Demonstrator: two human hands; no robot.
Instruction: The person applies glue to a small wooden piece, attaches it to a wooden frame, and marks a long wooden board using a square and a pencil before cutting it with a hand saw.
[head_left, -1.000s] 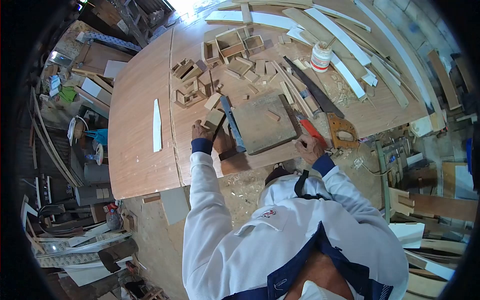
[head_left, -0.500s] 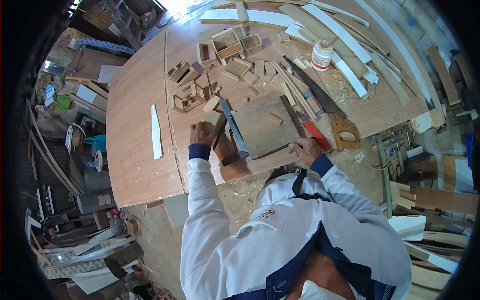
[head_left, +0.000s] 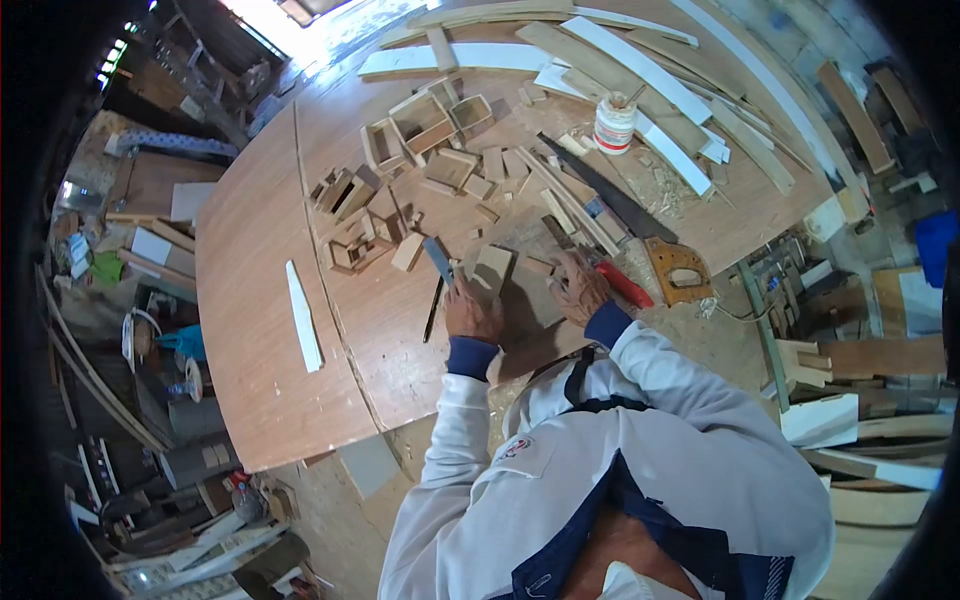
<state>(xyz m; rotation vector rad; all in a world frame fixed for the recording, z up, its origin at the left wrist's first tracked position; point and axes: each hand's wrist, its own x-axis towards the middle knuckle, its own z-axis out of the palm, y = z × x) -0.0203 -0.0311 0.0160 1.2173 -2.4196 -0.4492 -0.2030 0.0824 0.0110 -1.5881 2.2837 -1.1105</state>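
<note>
Pale wood block (head_left: 493, 268) pinched in my L hand (head_left: 473, 312), over board (head_left: 530, 312) on bench (head_left: 250, 370). R hand (head_left: 582, 290) half-curled nr small offcut (head_left: 538, 265); can't tell if gripping. Prob. positioning step; next move calls for steady L hold.

Left hand (head_left: 474, 310) near centre, back up, fingers bent and reaching toward 11-12 o'clock. Left wrist (head_left: 472, 357) under navy cuff; left forearm (head_left: 458, 420) in white sleeve, runs up toward 1 o'clock. Right hand (head_left: 584, 288) at about 3 o'clock from left hand, apart from it, back mostly up, fingers curled, pointing toward 10-11 o'clock. Right wrist (head_left: 607, 326) also cuffed navy; right forearm (head_left: 665, 370) slants up toward 10-11 o'clock. Both elbows bent. Exact fingertip closure unclear, both hands.
</note>
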